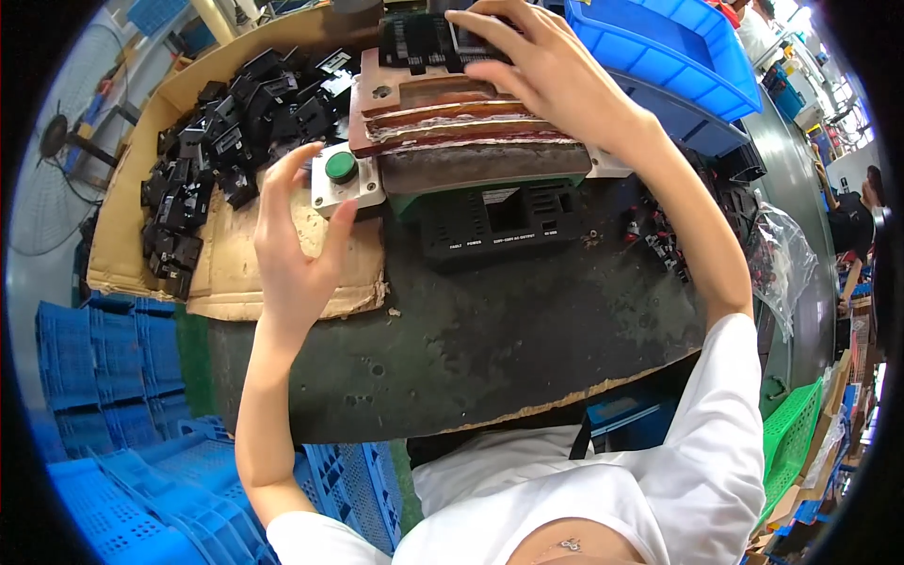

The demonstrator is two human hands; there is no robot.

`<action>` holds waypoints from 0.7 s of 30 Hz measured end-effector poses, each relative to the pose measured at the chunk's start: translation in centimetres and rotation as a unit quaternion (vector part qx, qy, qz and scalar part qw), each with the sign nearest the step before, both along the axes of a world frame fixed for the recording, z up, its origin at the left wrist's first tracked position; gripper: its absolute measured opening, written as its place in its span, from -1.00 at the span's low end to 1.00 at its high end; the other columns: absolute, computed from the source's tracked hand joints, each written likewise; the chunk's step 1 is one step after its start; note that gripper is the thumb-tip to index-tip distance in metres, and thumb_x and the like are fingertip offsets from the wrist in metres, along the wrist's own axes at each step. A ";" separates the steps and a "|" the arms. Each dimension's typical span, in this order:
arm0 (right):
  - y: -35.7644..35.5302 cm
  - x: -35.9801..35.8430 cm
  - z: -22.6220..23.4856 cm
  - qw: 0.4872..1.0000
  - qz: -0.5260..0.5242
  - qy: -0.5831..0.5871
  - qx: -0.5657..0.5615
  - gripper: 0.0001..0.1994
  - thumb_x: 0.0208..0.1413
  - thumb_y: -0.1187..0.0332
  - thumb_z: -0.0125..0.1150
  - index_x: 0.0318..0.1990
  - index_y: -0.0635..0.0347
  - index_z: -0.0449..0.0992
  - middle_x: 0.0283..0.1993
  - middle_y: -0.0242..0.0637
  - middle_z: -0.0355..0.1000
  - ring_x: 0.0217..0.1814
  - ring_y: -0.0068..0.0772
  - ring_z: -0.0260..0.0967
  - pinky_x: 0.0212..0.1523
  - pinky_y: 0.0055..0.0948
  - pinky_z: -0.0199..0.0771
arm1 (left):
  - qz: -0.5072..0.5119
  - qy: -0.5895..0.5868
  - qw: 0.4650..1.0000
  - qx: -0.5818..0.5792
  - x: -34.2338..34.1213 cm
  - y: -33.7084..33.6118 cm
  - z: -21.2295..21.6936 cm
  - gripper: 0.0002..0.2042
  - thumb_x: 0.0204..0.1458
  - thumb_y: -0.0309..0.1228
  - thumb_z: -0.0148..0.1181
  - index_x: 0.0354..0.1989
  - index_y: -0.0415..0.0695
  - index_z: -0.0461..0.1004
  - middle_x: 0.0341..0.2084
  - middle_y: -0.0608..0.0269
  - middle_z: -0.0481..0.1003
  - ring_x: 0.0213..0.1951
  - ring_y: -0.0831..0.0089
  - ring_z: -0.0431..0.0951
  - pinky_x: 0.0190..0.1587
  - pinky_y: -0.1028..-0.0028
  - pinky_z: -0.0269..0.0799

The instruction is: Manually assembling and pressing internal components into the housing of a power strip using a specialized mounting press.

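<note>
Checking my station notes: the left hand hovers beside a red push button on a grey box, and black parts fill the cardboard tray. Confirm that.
One detail is wrong: the head view shows the push button is green, not red. The left hand is beside it, and black parts fill the cardboard tray.

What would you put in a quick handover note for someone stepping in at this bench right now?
Left hand: open, fingers spread, beside the green push button on its small grey box; contact unclear.
Right hand: fingers resting on a black part seated on top of the brown layered fixture.
Supply: loose black parts piled in the cardboard tray on the left; blue bin at the right rear.
Done: one part is on the fixture.
Left: button not visibly pressed; the pile in the tray remains.
</note>
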State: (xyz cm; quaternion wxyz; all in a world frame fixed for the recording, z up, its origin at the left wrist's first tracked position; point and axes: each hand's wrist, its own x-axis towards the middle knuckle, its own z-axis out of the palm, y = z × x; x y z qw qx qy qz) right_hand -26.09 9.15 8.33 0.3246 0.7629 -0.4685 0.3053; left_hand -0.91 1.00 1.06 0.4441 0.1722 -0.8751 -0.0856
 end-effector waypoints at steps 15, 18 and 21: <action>9.1 3.0 -2.7 0.980 -0.022 -0.169 0.105 -0.61 -0.29 0.43 0.43 -0.23 0.31 0.47 -0.21 -0.17 0.41 -0.22 -0.31 0.40 -0.27 -0.48 0.42 | -0.182 -0.020 0.972 0.149 0.0 3.6 1.1 -0.87 -0.24 -0.63 0.27 -0.49 -0.29 0.46 -0.61 0.18 0.42 -0.62 0.44 0.40 -0.59 0.58 0.29; 9.3 2.5 -3.8 0.979 0.028 -0.147 0.141 -0.67 -0.27 0.46 0.41 -0.28 0.32 0.48 -0.42 -0.20 0.47 -0.48 -0.38 0.39 -0.45 -0.57 0.36 | -0.187 -0.025 0.979 0.083 -0.1 3.1 0.9 -0.85 -0.28 -0.62 0.28 -0.49 -0.29 0.46 -0.60 0.15 0.43 -0.59 0.33 0.43 -0.55 0.52 0.33; 9.8 2.7 -4.3 0.978 0.032 -0.149 0.142 -0.68 -0.28 0.46 0.41 -0.29 0.33 0.48 -0.46 -0.22 0.45 -0.54 -0.39 0.35 -0.54 -0.60 0.29 | -0.195 -0.037 0.979 0.054 0.0 2.9 0.9 -0.84 -0.31 -0.63 0.26 -0.48 -0.29 0.46 -0.58 0.14 0.44 -0.55 0.27 0.45 -0.52 0.48 0.35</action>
